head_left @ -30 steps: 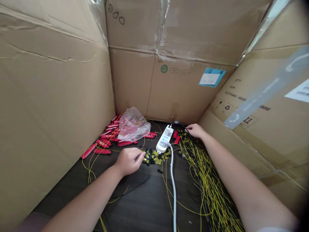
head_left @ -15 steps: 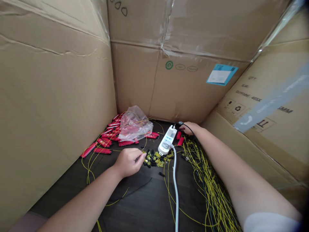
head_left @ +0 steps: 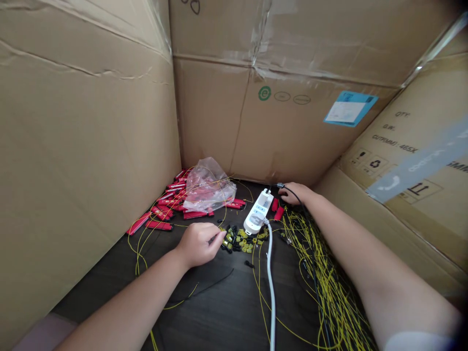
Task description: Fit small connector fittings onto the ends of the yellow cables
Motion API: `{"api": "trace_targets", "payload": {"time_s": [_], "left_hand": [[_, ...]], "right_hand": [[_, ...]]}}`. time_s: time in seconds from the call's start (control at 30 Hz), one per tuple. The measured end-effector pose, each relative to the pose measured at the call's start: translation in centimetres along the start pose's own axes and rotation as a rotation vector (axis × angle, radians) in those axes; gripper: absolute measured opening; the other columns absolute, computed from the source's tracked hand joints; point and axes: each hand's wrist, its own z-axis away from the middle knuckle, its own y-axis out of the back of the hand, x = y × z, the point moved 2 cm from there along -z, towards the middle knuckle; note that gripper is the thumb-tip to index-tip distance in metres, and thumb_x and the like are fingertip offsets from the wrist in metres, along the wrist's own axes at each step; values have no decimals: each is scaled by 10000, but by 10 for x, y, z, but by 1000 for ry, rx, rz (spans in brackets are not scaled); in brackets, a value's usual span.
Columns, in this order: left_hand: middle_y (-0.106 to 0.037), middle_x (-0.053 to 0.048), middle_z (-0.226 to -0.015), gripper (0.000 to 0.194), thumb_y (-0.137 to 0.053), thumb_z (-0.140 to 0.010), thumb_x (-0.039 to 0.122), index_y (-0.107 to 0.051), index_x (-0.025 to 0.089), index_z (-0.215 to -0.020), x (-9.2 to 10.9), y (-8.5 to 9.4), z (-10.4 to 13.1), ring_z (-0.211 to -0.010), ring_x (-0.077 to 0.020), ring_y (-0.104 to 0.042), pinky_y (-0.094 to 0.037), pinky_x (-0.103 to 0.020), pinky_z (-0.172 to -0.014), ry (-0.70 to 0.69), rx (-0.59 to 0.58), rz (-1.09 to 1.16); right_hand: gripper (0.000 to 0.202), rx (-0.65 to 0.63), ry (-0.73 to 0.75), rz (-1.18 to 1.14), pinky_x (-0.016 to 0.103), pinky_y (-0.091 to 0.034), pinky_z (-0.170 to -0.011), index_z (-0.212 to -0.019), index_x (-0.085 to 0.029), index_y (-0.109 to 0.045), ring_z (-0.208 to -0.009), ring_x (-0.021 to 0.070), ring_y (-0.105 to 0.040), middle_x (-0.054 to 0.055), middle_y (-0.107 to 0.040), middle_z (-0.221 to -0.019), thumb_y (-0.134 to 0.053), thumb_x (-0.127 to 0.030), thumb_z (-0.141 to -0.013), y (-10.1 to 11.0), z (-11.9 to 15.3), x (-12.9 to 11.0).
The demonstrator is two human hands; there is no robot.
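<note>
My left hand (head_left: 203,244) is closed in a pinch beside a pile of small yellow and black pieces (head_left: 239,239). Whatever lies between its fingertips is too small or hidden to make out. Farther off, my right hand (head_left: 295,193) reaches down to the far end of a bundle of yellow wires (head_left: 321,287). Its fingers curl downward, and what they grip is hidden. Two red pieces (head_left: 279,213) lie just left of it, and a black cable (head_left: 300,202) crosses by its wrist. Between the hands rests a white power strip (head_left: 258,212) with a plug in it.
A clear plastic bag (head_left: 208,187) sits among several red pieces (head_left: 159,225) at the left back. A white cord (head_left: 271,287) runs toward me over the dark surface (head_left: 215,317). Cardboard boxes (head_left: 215,117) wall in the left, back and right. Loose wires curl at the left.
The camera view has turned slightly left, so the scene sits farther right in the picture. Both hands keep nearly the same places and poses.
</note>
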Motion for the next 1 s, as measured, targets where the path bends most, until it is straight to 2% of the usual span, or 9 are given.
{"api": "trace_targets", "payload": {"time_s": [0.13, 0.2, 0.37, 0.43, 0.53, 0.67, 0.77, 0.9, 1.0], "left_hand": [[-548, -9, -544, 300, -497, -884, 206, -583, 158, -601, 1, 0, -1, -501, -91, -482, -355, -229, -523, -2, 3, 10], [-559, -11, -553, 296, -500, -883, 200, -580, 156, -601, 1, 0, -1, -507, -91, -488, -356, -226, -527, -4, 5, 21], [-570, -11, -563, 283, -507, -879, 197, -585, 154, -611, 1, 1, 0, -521, -93, -507, -361, -222, -539, -9, 18, 32], [-571, -10, -566, 279, -509, -879, 200, -592, 154, -617, 1, 1, 1, -527, -95, -514, -366, -221, -545, -10, 28, 39], [-576, -11, -572, 279, -511, -878, 202, -596, 154, -616, 0, 2, 1, -532, -96, -523, -373, -220, -553, -14, 53, 46], [-562, -12, -554, 306, -504, -881, 211, -587, 154, -592, -2, 3, 2, -519, -97, -513, -364, -223, -546, -8, 76, 36], [-555, -12, -547, 322, -499, -884, 224, -585, 156, -581, -4, 2, 2, -516, -98, -505, -357, -227, -545, -5, 93, 23], [-545, -8, -533, 346, -489, -887, 235, -569, 161, -559, -5, 3, 4, -508, -97, -487, -347, -236, -545, 10, 102, 18], [-532, -3, -521, 360, -488, -889, 252, -555, 165, -546, -5, 4, 4, -496, -96, -466, -334, -241, -539, 31, 103, 13]], "right_hand": [[221, 99, -2, -31, 252, -447, -742, -873, -177, -694, -858, 194, -619, 69, -686, -930, -553, -258, -723, 15, 17, 6], [189, 195, -54, -118, 251, -450, -742, -819, -162, -680, -807, 179, -608, 59, -681, -868, -553, -240, -703, 25, 28, 8], [18, 515, -395, -855, 266, -496, -621, -562, -154, -566, -586, 157, -590, 19, -607, -573, -583, -149, -566, 44, 58, 14], [61, 593, -471, -976, 274, -507, -548, -534, -155, -519, -507, 152, -579, 18, -575, -509, -560, -136, -575, 51, 68, 14], [114, 728, -551, -1036, 275, -515, -489, -520, -162, -460, -439, 138, -558, 6, -533, -462, -530, -98, -583, 68, 82, 13], [184, 1021, -691, -1228, 248, -484, -427, -532, -167, -416, -386, 127, -537, 0, -509, -442, -520, -30, -597, 105, 105, 5], [208, 1199, -747, -1304, 213, -454, -438, -582, -169, -399, -394, 110, -549, -16, -487, -447, -499, -11, -675, 139, 120, -7], [221, 1359, -707, -1301, 189, -417, -480, -662, -172, -370, -479, 101, -610, -21, -521, -514, -432, 26, -738, 185, 132, -16], [232, 1478, -612, -1273, 195, -366, -490, -677, -191, -340, -564, 128, -657, 76, -615, -650, -447, 8, -732, 219, 139, -18]]}}
